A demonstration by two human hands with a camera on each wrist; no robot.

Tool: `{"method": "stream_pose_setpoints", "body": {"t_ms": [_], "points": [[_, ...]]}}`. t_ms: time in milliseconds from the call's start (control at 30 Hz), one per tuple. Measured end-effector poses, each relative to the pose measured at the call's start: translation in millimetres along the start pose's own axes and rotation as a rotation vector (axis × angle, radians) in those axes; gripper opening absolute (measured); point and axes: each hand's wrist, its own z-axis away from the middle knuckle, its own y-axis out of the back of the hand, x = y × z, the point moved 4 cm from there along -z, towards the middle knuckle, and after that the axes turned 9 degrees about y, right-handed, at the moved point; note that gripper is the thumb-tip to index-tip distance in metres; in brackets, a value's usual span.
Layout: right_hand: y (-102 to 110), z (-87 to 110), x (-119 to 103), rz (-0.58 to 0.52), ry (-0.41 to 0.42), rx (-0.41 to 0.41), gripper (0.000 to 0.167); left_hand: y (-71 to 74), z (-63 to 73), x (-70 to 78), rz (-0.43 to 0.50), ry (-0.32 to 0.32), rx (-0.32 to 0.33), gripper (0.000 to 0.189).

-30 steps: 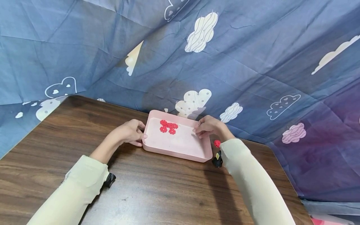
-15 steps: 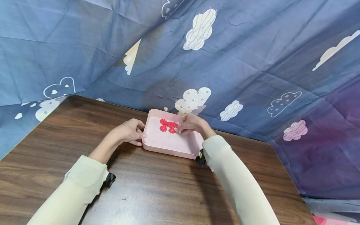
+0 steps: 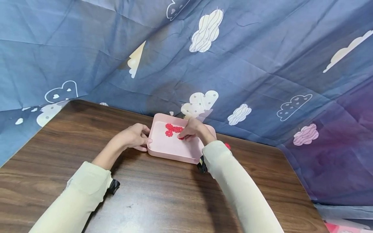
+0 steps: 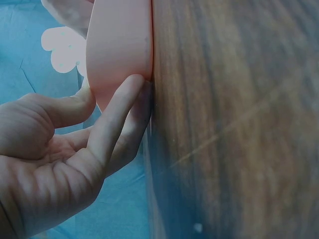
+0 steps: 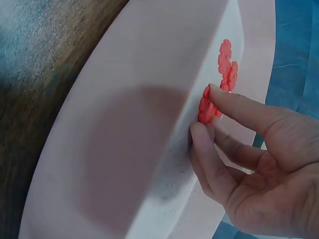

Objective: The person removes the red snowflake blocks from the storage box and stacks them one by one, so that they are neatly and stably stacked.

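A shallow pink tray (image 3: 175, 157) stands on the wooden table. My left hand (image 3: 134, 137) grips its left end, thumb on the rim and fingers against the outer wall (image 4: 119, 45), as the left wrist view shows. Inside the tray lie several red flower-shaped plastic discs (image 3: 169, 133), seemingly joined together. My right hand (image 3: 194, 128) reaches over them into the tray. In the right wrist view its thumb and finger pinch a red flower-shaped disc (image 5: 204, 105) at the near end of the cluster (image 5: 226, 57). Whether that disc is attached to the others, I cannot tell.
Right of the tray, partly behind the right sleeve (image 3: 233, 174), a small red piece (image 3: 227, 146) shows on the table (image 3: 151, 200). A blue cloth (image 3: 163, 71) with printed clouds hangs close behind the tray.
My right hand has moved left from the tray's right end to the red discs and now pinches one. My left hand keeps its hold on the tray.
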Motion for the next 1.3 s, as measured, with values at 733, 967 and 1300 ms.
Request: {"method": "stream_pose_setpoints", "body": {"t_ms": [733, 967, 1300], "points": [[6.4, 6.1, 10.1, -0.178, 0.022, -0.058, 0.015, -0.3, 0.7, 1.3, 0.006, 0.0, -0.006, 0.052], [16.2, 10.8, 15.4, -0.158, 0.026, -0.046, 0.009, 0.0, 0.8, 0.9, 0.007, 0.001, -0.005, 0.051], [41.1, 19.5, 29.1, -0.156, 0.028, -0.041, 0.008, -0.8, 2.2, 1.4, 0.003, 0.004, 0.0, 0.05]]}}
